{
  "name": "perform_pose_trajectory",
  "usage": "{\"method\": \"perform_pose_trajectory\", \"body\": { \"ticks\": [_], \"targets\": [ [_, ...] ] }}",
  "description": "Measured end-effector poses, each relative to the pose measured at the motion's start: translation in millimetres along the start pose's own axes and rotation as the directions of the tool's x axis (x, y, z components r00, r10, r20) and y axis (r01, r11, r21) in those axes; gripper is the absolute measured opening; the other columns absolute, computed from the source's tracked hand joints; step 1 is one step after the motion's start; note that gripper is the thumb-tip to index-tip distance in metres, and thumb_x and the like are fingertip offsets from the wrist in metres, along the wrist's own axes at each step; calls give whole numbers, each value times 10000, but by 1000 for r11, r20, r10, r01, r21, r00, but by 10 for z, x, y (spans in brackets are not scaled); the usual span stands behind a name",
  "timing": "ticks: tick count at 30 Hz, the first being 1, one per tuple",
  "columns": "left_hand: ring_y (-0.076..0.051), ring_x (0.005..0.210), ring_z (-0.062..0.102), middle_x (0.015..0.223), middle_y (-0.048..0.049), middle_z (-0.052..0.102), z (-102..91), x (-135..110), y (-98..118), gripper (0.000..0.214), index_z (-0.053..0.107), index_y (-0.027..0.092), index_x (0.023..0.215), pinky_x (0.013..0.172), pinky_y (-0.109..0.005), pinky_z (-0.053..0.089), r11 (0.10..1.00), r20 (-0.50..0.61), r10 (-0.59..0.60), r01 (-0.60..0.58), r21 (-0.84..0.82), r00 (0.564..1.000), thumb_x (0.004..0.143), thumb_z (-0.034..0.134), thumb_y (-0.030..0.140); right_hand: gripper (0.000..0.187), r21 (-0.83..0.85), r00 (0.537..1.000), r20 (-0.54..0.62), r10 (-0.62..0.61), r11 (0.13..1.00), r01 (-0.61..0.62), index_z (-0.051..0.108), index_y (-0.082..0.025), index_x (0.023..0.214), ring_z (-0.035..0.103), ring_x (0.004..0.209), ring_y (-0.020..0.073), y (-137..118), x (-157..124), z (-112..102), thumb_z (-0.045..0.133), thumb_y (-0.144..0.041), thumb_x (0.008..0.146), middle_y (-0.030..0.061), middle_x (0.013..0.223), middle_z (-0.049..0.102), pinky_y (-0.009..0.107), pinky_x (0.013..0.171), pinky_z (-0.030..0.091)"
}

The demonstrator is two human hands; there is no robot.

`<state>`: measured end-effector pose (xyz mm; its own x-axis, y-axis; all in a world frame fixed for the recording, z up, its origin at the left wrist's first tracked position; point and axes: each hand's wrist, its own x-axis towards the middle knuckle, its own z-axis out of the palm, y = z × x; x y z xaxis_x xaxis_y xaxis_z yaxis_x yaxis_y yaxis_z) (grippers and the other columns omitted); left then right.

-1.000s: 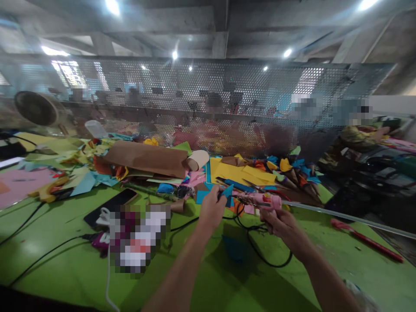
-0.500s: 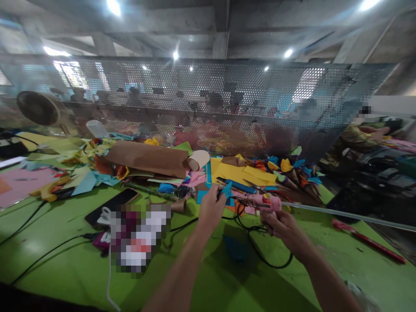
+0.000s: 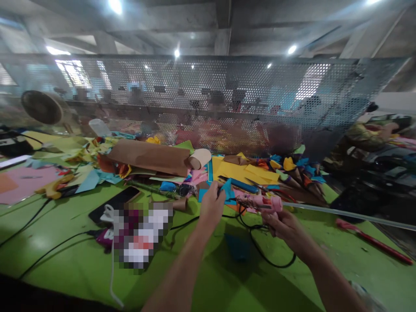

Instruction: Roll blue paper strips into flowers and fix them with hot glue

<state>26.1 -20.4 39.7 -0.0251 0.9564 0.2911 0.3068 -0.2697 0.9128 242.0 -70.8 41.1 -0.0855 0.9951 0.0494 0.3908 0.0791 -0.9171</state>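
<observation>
A small piece of blue paper (image 3: 228, 189) is pinched in my left hand (image 3: 212, 201), near the middle of the view. My right hand (image 3: 278, 221) is closed round the handle of a pink glue gun (image 3: 271, 203). A long clear glue stick (image 3: 338, 211) sticks out of the gun's back end toward the right. The gun's nozzle points left, close to the blue paper; whether the two touch I cannot tell. Below the hands, a darker blue scrap (image 3: 238, 248) lies on the green table (image 3: 195, 281).
Behind the hands lie yellow paper (image 3: 224, 170), a brown paper roll (image 3: 149, 156) and several paper cones (image 3: 302, 184). A black cable (image 3: 273, 265) loops below the gun. To the left is a phone (image 3: 113, 204); at right, a red stick (image 3: 373, 242). A perforated metal screen (image 3: 208, 99) stands behind.
The view has shifted slightly, so the table things sit a little further right. Both hands keep their grips, and the blue paper looks turned a little.
</observation>
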Motion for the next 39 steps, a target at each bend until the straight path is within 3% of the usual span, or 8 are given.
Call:
{"method": "perform_pose_trajectory", "body": {
  "ticks": [23, 32, 39],
  "targets": [
    [-98, 611, 427, 675, 61, 423, 62, 30, -136, 103, 446, 210, 792, 578, -226, 308, 991, -1, -21, 21, -131, 1000, 872, 457, 147, 574, -29, 1000, -5, 2, 1000, -2, 546, -184, 629, 374, 482, 106, -37, 23, 7, 569, -748, 735, -28, 519, 422, 245, 433, 316],
    [-108, 591, 410, 648, 60, 434, 79, 3, -68, 108, 451, 209, 777, 575, -244, 303, 991, 93, -1, 13, -137, 996, 882, 465, 188, 531, 7, 998, -65, -5, 1000, 6, 564, -184, 658, 388, 478, 107, -82, 26, 2, 590, -708, 737, -29, 546, 423, 235, 413, 312],
    [-108, 595, 447, 656, 58, 482, 73, 2, -47, 78, 489, 205, 804, 589, -240, 320, 986, 73, -11, 23, -164, 997, 869, 472, 166, 500, 25, 999, -43, -5, 1000, 6, 560, -189, 666, 374, 482, 104, -29, 24, -4, 597, -679, 755, -36, 550, 413, 233, 421, 296]
  ]
}}
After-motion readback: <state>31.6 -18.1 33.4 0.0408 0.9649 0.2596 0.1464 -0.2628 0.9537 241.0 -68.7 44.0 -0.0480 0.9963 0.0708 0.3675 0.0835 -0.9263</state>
